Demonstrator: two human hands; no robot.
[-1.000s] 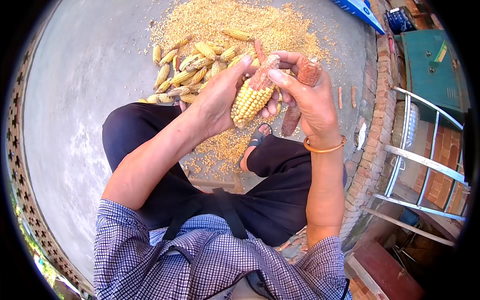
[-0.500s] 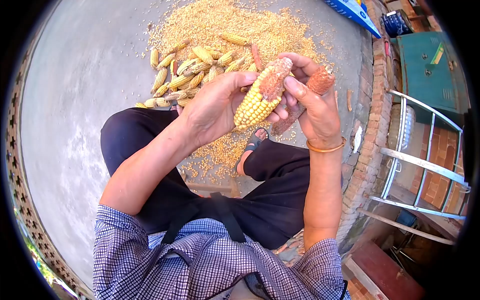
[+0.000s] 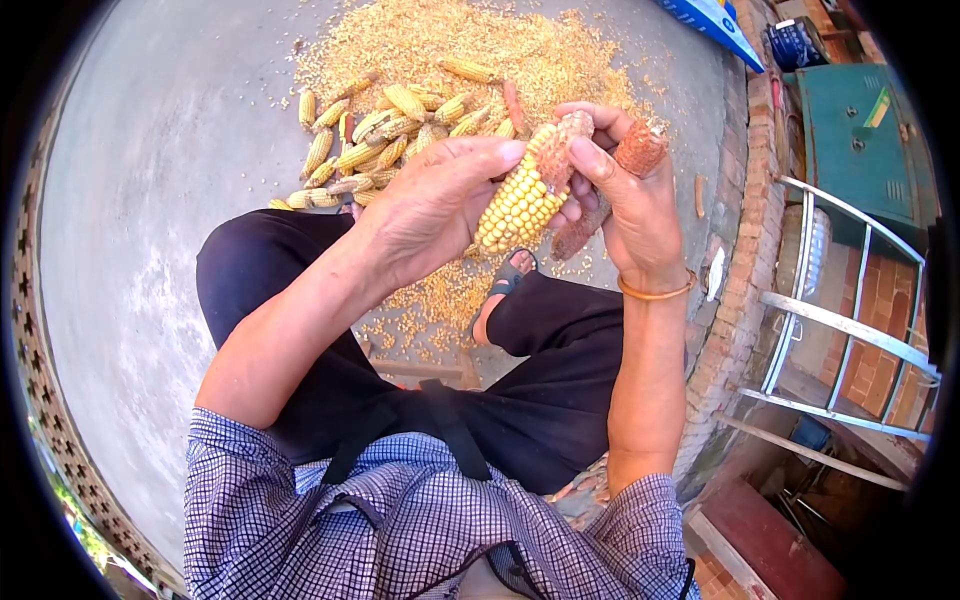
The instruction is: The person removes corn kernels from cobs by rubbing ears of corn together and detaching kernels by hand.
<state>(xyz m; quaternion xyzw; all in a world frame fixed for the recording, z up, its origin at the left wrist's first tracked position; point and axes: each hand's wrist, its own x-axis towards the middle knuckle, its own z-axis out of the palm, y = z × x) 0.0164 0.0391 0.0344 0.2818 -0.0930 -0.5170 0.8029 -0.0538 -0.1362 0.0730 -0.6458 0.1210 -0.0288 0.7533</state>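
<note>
A partly shelled ear of corn (image 3: 518, 208) is between my two hands, with yellow kernels on its lower part and bare reddish cob at its upper end. My left hand (image 3: 440, 195) is closed around its left side, thumb pressed near the border of the kernels. At the bare end, my right hand (image 3: 640, 225) grips with thumb and fingers. That same hand also clasps a bare red corn cob (image 3: 642, 147), which runs slantwise behind the thumb; its lower end shows below the fingers. Parts of both hands' fingers are hidden behind the corn.
Several ears of corn (image 3: 360, 155) lie piled on the concrete floor (image 3: 150, 250), beside a wide spread of loose kernels (image 3: 470, 40). More kernels lie between my feet. To the right are a brick edging (image 3: 745, 250), a metal frame (image 3: 850, 325) and a green cabinet (image 3: 860, 150).
Both hands and the corn have shifted slightly to the right. The ear has tilted a little, and the left thumb sits closer to its upper end.
</note>
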